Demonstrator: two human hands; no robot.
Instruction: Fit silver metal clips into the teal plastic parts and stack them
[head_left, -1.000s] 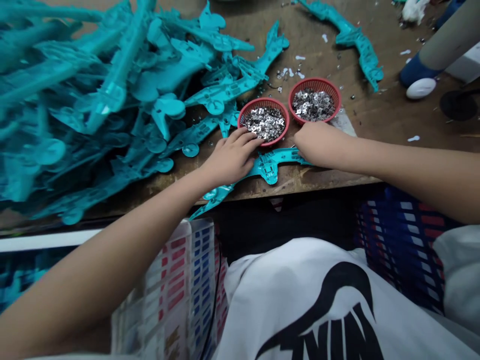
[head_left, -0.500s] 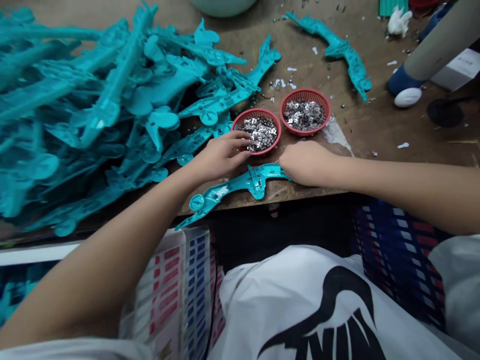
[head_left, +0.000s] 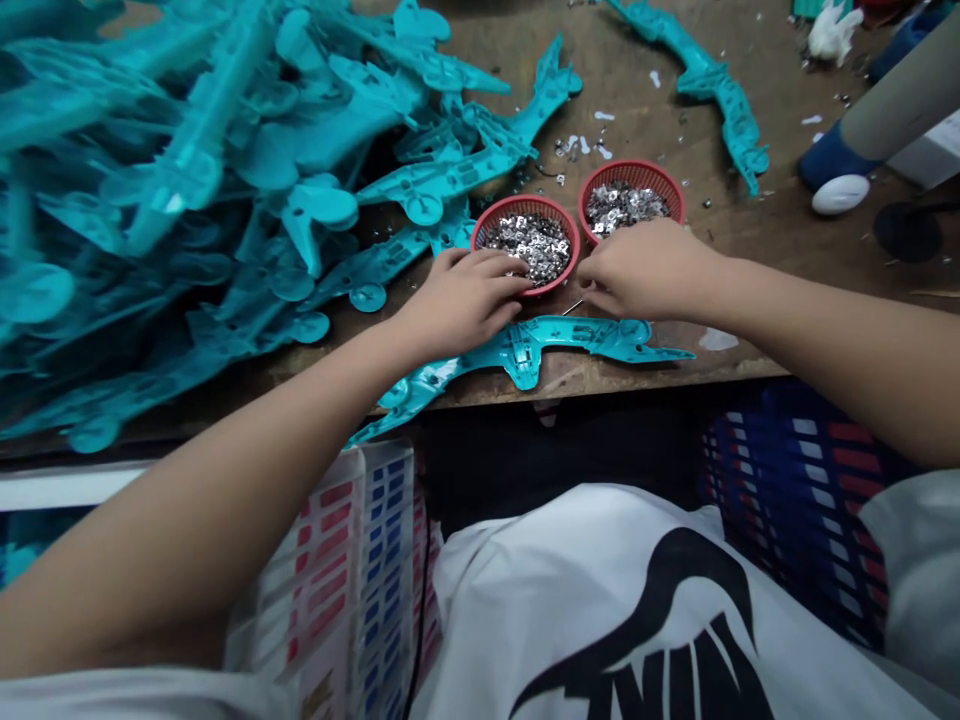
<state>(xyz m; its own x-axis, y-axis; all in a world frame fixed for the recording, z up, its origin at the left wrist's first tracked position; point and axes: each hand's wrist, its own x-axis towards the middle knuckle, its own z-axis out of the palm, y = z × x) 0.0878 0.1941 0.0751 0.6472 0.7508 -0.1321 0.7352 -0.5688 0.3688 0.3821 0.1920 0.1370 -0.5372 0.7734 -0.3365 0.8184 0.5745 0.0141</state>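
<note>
A turquoise plastic part [head_left: 521,350], long and curved, lies on the table along its front edge. Its left end reaches past the edge. My left hand [head_left: 469,300] is over the part's left half, fingers stretched toward the near rim of a red basket [head_left: 574,225] of small metal clips; I see nothing held in it. Closed around a thin metal rod [head_left: 572,307], my right hand [head_left: 652,270] is in front of a second red basket [head_left: 679,195] and covers some of it. Only the rod's tip shows, just above the turquoise part; the rest is hidden in my fingers.
A big heap of turquoise parts [head_left: 247,150] fills the left of the table. Another such part [head_left: 724,100] lies at the back right. Farther right is a grey tube with a blue collar [head_left: 836,155]. Plastic crates [head_left: 386,520] stand below the table edge.
My right hand has lifted off the turquoise part's right end and moved back toward the right basket, uncovering that end. My left hand stays near the left basket. The view has shifted slightly.
</note>
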